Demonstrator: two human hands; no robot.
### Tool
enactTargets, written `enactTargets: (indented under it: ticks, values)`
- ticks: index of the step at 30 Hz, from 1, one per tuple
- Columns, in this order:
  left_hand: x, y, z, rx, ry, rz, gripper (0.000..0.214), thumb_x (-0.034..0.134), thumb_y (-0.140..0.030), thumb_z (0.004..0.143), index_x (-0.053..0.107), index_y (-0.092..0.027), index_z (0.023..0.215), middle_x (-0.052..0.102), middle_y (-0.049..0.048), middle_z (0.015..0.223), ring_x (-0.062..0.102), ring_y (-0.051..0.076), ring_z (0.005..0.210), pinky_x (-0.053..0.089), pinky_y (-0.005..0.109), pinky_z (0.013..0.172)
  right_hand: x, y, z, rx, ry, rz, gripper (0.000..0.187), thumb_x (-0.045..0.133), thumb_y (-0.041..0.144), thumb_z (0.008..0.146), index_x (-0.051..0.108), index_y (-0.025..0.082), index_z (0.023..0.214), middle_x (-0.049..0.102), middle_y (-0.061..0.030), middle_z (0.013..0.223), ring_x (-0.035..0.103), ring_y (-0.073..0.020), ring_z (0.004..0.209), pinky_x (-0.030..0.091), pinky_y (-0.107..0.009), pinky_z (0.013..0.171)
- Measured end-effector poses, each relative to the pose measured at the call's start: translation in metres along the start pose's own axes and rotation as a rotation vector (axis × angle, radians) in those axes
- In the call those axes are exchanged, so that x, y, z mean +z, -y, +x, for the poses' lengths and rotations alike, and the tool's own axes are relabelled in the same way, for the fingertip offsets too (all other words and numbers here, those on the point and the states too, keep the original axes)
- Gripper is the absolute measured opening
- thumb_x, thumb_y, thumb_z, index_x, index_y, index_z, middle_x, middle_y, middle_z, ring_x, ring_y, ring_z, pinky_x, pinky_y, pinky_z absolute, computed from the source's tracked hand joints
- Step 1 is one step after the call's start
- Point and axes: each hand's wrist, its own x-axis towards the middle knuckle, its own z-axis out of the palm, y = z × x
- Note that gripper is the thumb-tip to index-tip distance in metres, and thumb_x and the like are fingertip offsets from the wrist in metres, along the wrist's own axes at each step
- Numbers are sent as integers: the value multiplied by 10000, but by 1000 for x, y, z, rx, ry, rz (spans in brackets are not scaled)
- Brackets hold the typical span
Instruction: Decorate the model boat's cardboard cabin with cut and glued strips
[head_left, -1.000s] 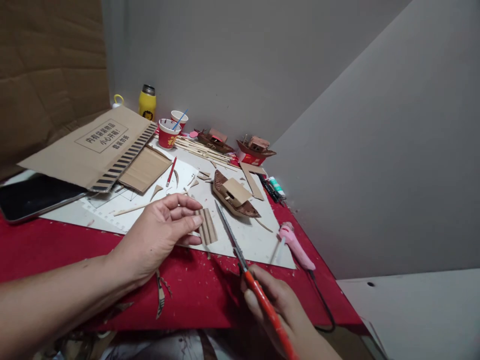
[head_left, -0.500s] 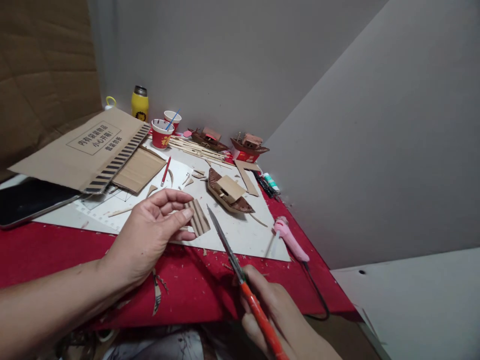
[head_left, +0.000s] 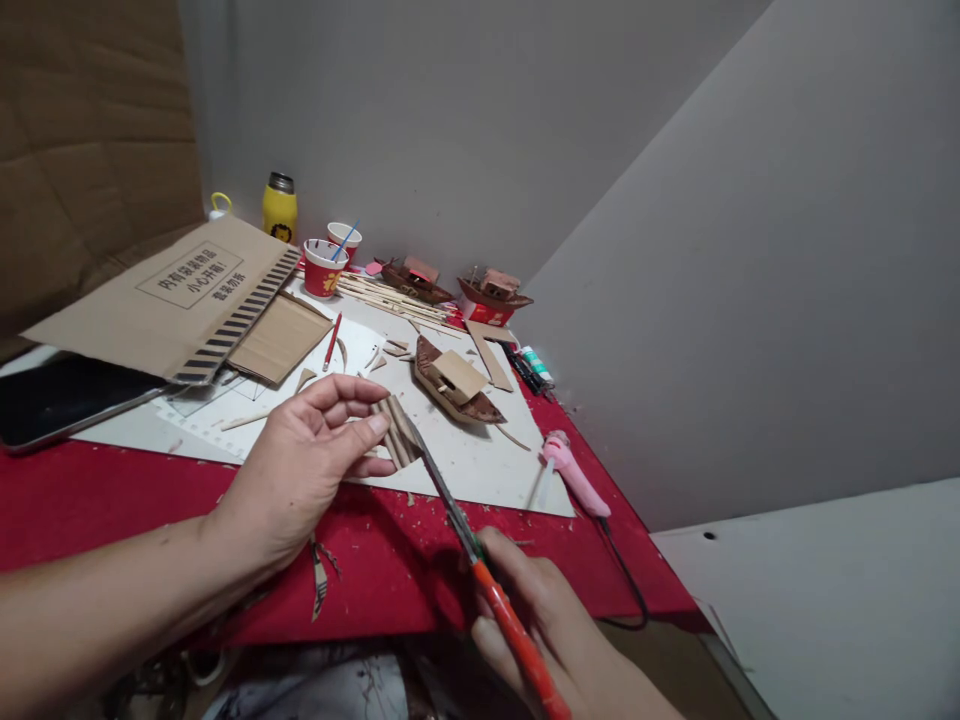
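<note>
My left hand pinches a small piece of corrugated cardboard between thumb and fingers, its ridges showing. My right hand is wrapped round the orange handle of a pair of scissors. The scissors' tips meet the right edge of the cardboard piece; whether the blades are parted there I cannot tell. Just beyond, a small cardboard boat with a plain flat roof rests on the white board.
A pink glue gun lies at the right with its cord trailing off the red cloth. Two brown model boats, thin wooden sticks, paper cups and a yellow bottle stand behind. Left are a printed cardboard sheet and a tablet.
The scissors have moved left, so their tips now touch the cardboard piece instead of standing apart from it. My left hand has stayed almost still.
</note>
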Motion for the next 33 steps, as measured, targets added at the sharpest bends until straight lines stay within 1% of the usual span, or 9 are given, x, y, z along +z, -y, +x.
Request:
enactTargets:
  ticks: [2, 5, 8, 12, 18, 21, 24, 27, 33]
  values:
    - [0, 1, 0, 2, -1, -2, 252, 792, -238, 720, 656, -180, 925, 599, -31, 756, 567, 68, 667, 601, 170, 577, -3, 8, 4, -15, 7, 7, 447, 418, 631, 885, 616, 233, 932, 613, -28, 725, 603, -193, 675, 503, -316, 661]
    - [0, 1, 0, -1, -7, -6, 250, 794, -228, 712, 657, -181, 916, 605, -31, 756, 567, 67, 664, 598, 169, 575, -5, 14, 9, -39, 0, 31, 394, 431, 601, 874, 590, 242, 844, 572, -7, 638, 554, -176, 583, 468, -296, 577]
    - [0, 2, 2, -11, -12, -12, 252, 798, -233, 705, 654, -174, 903, 612, -25, 755, 568, 68, 660, 595, 167, 570, -3, 13, 11, -57, -19, 38, 380, 439, 590, 870, 594, 243, 858, 576, -8, 644, 538, -171, 558, 455, -289, 543]
    - [0, 2, 3, -19, -21, -5, 264, 800, -238, 698, 653, -166, 905, 623, -16, 759, 577, 78, 666, 600, 178, 570, 0, 11, 11, -81, -44, 41, 378, 452, 587, 873, 604, 241, 875, 581, -7, 653, 546, -171, 573, 469, -286, 560]
    - [2, 1, 3, -33, -28, -8, 243, 794, -221, 698, 655, -166, 889, 624, -20, 749, 583, 77, 656, 601, 178, 565, 1, 16, 13, -42, -24, 63, 343, 410, 528, 906, 567, 241, 801, 505, 15, 595, 509, -162, 568, 438, -269, 544]
    - [2, 1, 4, -31, -27, -14, 243, 794, -213, 697, 654, -166, 890, 617, -23, 741, 579, 76, 654, 602, 180, 564, 2, 16, 14, -42, -31, 67, 305, 425, 490, 917, 563, 234, 824, 527, 14, 638, 507, -158, 599, 434, -273, 591]
    - [0, 2, 5, -26, -19, -12, 253, 795, -221, 698, 653, -166, 900, 617, -18, 756, 583, 80, 662, 602, 182, 567, 3, 13, 14, -48, 19, 114, 263, 419, 435, 930, 527, 232, 801, 470, 34, 615, 449, -140, 578, 395, -255, 568]
    - [-1, 3, 5, -21, -13, -5, 257, 793, -227, 701, 653, -168, 909, 613, -19, 769, 582, 79, 655, 602, 186, 570, 6, 8, 14, -52, 80, 193, 279, 404, 434, 957, 477, 227, 784, 388, 57, 607, 369, -120, 557, 344, -241, 540]
    - [1, 2, 4, -38, -18, -16, 270, 803, -226, 681, 657, -166, 900, 601, -23, 756, 582, 77, 630, 600, 193, 568, 8, 2, 14, -52, 113, 287, 287, 429, 450, 969, 436, 224, 792, 321, 71, 618, 304, -103, 548, 308, -230, 516]
